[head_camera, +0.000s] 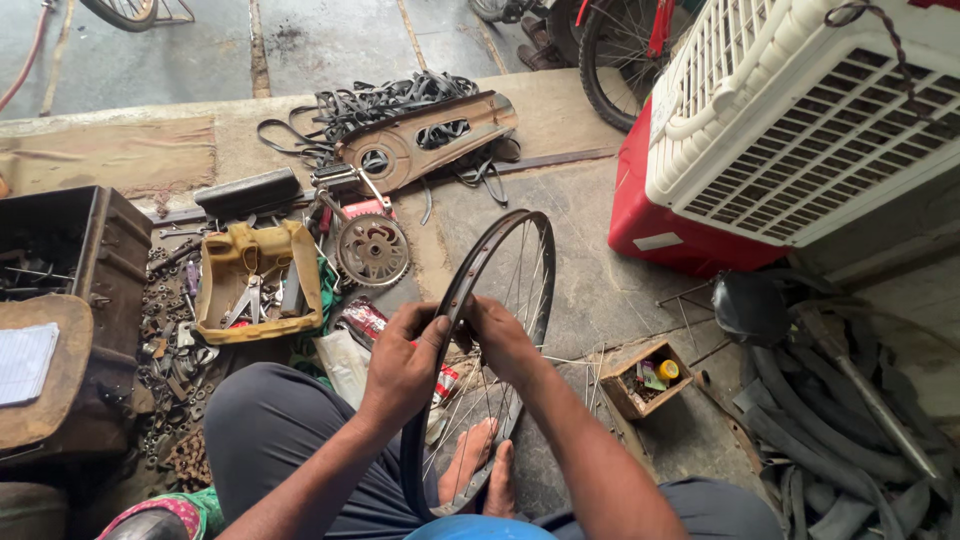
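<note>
Both hands meet on the near rim of a bicycle wheel (500, 330), which stands upright on its edge between the person's knees, its lowest arc resting by the bare feet (480, 470). The left hand (405, 360) wraps the rim with fingers curled closed around it; the right hand (500, 340) pinches the same stretch of rim from the other side, thumb and fingers closed on the metal. At ten o'clock from the hands sits a yellow tray (258, 282) filled with tools, and at eleven o'clock lies a chainring (372, 250). Beyond it, at twelve, a chain guard (425, 140) rests on a heap of black rubber tubes (385, 105). At three o'clock stands a small wooden box (645, 378), and at two o'clock a red and white air cooler (800, 130).
</note>
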